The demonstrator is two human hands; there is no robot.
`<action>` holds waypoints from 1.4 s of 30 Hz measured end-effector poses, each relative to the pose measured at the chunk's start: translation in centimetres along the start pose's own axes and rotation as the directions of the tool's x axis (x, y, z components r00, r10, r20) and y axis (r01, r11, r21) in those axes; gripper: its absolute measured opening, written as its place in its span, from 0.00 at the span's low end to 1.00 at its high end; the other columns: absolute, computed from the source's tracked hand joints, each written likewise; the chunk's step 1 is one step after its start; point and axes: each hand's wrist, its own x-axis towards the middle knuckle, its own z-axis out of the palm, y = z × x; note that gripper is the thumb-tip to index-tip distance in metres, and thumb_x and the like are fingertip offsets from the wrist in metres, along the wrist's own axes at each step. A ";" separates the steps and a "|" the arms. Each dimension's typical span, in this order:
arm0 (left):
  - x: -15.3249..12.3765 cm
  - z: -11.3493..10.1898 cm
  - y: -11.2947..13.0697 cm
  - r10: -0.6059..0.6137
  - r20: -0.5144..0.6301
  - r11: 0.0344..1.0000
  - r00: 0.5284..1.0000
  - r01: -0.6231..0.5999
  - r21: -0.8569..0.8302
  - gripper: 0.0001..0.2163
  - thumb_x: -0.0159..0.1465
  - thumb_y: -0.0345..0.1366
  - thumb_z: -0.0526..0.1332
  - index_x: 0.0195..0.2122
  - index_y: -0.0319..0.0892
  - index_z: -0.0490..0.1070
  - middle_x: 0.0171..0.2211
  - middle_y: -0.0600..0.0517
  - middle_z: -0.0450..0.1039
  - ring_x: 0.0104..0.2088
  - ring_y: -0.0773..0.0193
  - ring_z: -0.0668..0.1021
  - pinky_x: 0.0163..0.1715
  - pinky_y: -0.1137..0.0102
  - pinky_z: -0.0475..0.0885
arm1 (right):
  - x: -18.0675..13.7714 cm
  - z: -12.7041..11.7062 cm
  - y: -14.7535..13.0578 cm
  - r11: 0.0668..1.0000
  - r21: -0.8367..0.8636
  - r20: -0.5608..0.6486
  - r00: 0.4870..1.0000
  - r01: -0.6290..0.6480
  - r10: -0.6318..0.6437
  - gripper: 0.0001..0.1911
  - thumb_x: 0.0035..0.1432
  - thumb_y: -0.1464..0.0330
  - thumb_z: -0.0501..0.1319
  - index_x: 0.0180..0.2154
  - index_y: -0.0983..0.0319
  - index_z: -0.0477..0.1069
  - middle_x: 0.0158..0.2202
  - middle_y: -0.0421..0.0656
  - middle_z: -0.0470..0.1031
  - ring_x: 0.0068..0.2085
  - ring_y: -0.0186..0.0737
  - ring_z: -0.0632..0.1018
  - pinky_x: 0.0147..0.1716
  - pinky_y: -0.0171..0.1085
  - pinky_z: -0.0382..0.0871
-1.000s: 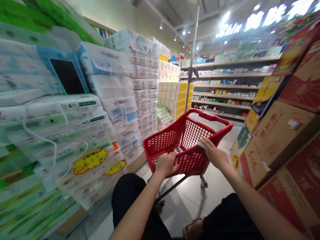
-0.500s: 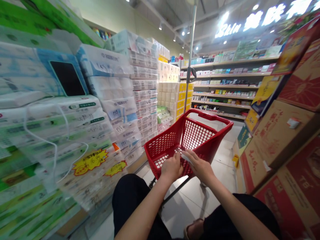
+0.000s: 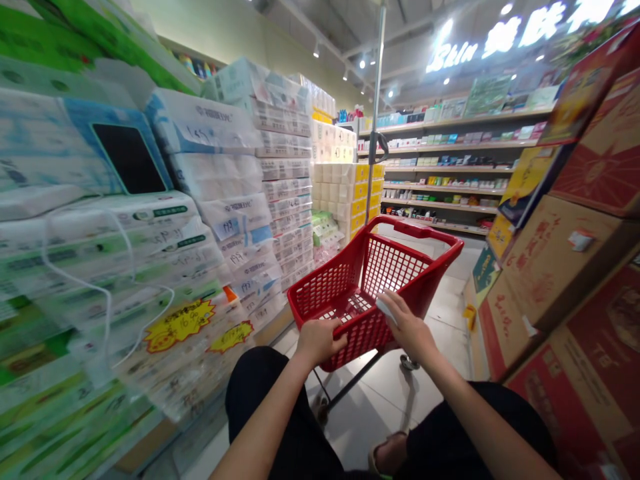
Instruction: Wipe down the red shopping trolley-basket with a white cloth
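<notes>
The red shopping cart sits at frame centre, its length running away toward the upper right, with the left hand curled shut around its near rim and the right hand resting loosely open beside it, pinning a small white slip

Red plastic shopping cart with mesh walls and a solid rim, upright on castors on the tiled aisle floor. Its basket appears empty. Its near rim lies under both hands; a steel pole rises behind it.
</notes>
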 end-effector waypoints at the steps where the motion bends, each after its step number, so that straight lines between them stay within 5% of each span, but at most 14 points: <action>1: 0.0 0.1 0.3 -0.024 -0.006 1.000 1.000 0.024 0.001 0.14 0.65 0.49 0.55 0.39 0.48 0.74 0.35 0.51 0.79 0.37 0.58 0.79 0.36 0.68 0.67 | -0.7 0.6 -1.5 0.998 0.041 0.009 0.999 0.046 -0.046 0.31 0.65 0.68 0.50 0.66 0.41 0.48 0.69 0.36 0.51 0.50 0.39 0.78 0.39 0.36 0.77; 4: 0.1 0.2 1.3 -0.053 -0.022 0.999 0.998 0.052 -0.009 0.14 0.64 0.49 0.56 0.42 0.48 0.75 0.37 0.50 0.79 0.38 0.57 0.79 0.37 0.68 0.67 | -2.6 1.6 -5.4 0.979 0.131 0.036 0.986 0.157 -0.163 0.34 0.65 0.70 0.50 0.67 0.41 0.45 0.70 0.37 0.50 0.49 0.38 0.78 0.40 0.36 0.77; 7: 0.0 0.5 2.1 -0.061 -0.055 0.998 0.997 0.060 -0.020 0.16 0.65 0.51 0.55 0.43 0.48 0.74 0.37 0.49 0.79 0.37 0.56 0.80 0.36 0.67 0.67 | -3.4 1.6 -6.4 0.969 0.119 0.069 0.971 0.218 -0.227 0.35 0.64 0.71 0.51 0.67 0.40 0.44 0.69 0.36 0.51 0.48 0.36 0.79 0.40 0.36 0.77; 10: 0.0 1.0 2.8 -0.065 -0.084 0.998 0.994 0.064 -0.007 0.14 0.64 0.50 0.56 0.39 0.46 0.74 0.34 0.49 0.79 0.36 0.56 0.80 0.35 0.67 0.66 | -2.7 0.4 -3.7 0.975 0.039 0.064 0.974 0.217 -0.219 0.34 0.65 0.70 0.51 0.66 0.38 0.46 0.68 0.34 0.55 0.47 0.35 0.79 0.38 0.35 0.77; 14: 0.1 1.7 4.1 -0.032 -0.122 0.999 0.992 0.030 -0.020 0.15 0.65 0.50 0.55 0.34 0.45 0.73 0.32 0.50 0.78 0.34 0.57 0.79 0.35 0.67 0.65 | -0.8 -1.5 2.2 0.996 -0.055 -0.033 0.997 0.071 -0.073 0.31 0.66 0.67 0.50 0.66 0.38 0.48 0.68 0.34 0.56 0.48 0.36 0.79 0.34 0.33 0.77; 17: 0.4 2.1 5.3 -0.016 -0.163 0.999 0.987 0.009 -0.042 0.14 0.66 0.49 0.55 0.35 0.45 0.72 0.33 0.50 0.78 0.33 0.57 0.79 0.35 0.66 0.64 | -0.2 -1.9 4.1 0.995 -0.101 -0.071 0.997 -0.018 0.011 0.30 0.65 0.67 0.50 0.66 0.39 0.49 0.68 0.34 0.56 0.46 0.38 0.80 0.32 0.34 0.77; 24: 1.3 3.3 7.7 -0.030 -0.216 0.997 0.976 0.014 -0.078 0.18 0.64 0.46 0.57 0.51 0.42 0.64 0.33 0.48 0.77 0.34 0.53 0.79 0.37 0.63 0.66 | -4.3 0.1 -1.8 0.989 0.058 -0.037 0.990 0.138 -0.136 0.33 0.64 0.72 0.50 0.67 0.43 0.47 0.68 0.36 0.56 0.57 0.38 0.73 0.44 0.35 0.76; 27: 1.3 3.2 7.6 0.061 -0.193 0.990 0.979 -0.085 -0.117 0.24 0.63 0.46 0.59 0.56 0.40 0.58 0.40 0.45 0.77 0.37 0.52 0.79 0.39 0.62 0.68 | -5.4 -0.2 -2.2 0.984 0.037 0.011 0.985 0.174 -0.175 0.35 0.64 0.72 0.50 0.67 0.41 0.45 0.68 0.35 0.55 0.54 0.37 0.75 0.41 0.34 0.77; 31: 1.6 2.3 5.2 0.327 -0.183 0.920 0.927 -0.357 -0.163 0.38 0.58 0.52 0.64 0.65 0.46 0.49 0.56 0.45 0.69 0.50 0.52 0.75 0.48 0.61 0.67 | -4.5 -1.5 1.2 0.991 -0.064 0.021 0.993 0.118 -0.117 0.34 0.64 0.70 0.51 0.66 0.38 0.46 0.67 0.34 0.57 0.47 0.36 0.79 0.35 0.34 0.78; 33: 2.0 1.9 3.3 0.391 -0.199 0.898 0.899 -0.420 -0.131 0.39 0.53 0.58 0.66 0.62 0.48 0.57 0.55 0.46 0.69 0.53 0.52 0.73 0.56 0.58 0.61 | -3.6 -2.0 3.1 0.994 -0.090 -0.007 0.998 0.056 -0.056 0.33 0.64 0.69 0.50 0.66 0.38 0.47 0.67 0.33 0.57 0.47 0.36 0.79 0.33 0.33 0.77; 36: 2.9 2.1 1.1 0.383 -0.186 0.916 0.905 -0.398 -0.049 0.28 0.51 0.62 0.65 0.43 0.45 0.71 0.42 0.48 0.75 0.45 0.54 0.75 0.56 0.57 0.59 | -2.6 -2.2 4.7 0.994 -0.101 -0.046 0.998 -0.035 0.030 0.30 0.65 0.68 0.50 0.65 0.39 0.51 0.67 0.33 0.57 0.47 0.37 0.79 0.34 0.34 0.78; 42: 3.9 3.5 1.4 0.306 -0.211 0.950 0.928 -0.311 0.009 0.23 0.56 0.61 0.62 0.32 0.44 0.68 0.33 0.50 0.74 0.36 0.57 0.73 0.43 0.63 0.62 | -3.8 -1.4 2.5 0.998 -0.047 -0.053 0.998 -0.047 0.044 0.29 0.65 0.68 0.49 0.65 0.44 0.53 0.68 0.37 0.56 0.51 0.38 0.77 0.36 0.35 0.78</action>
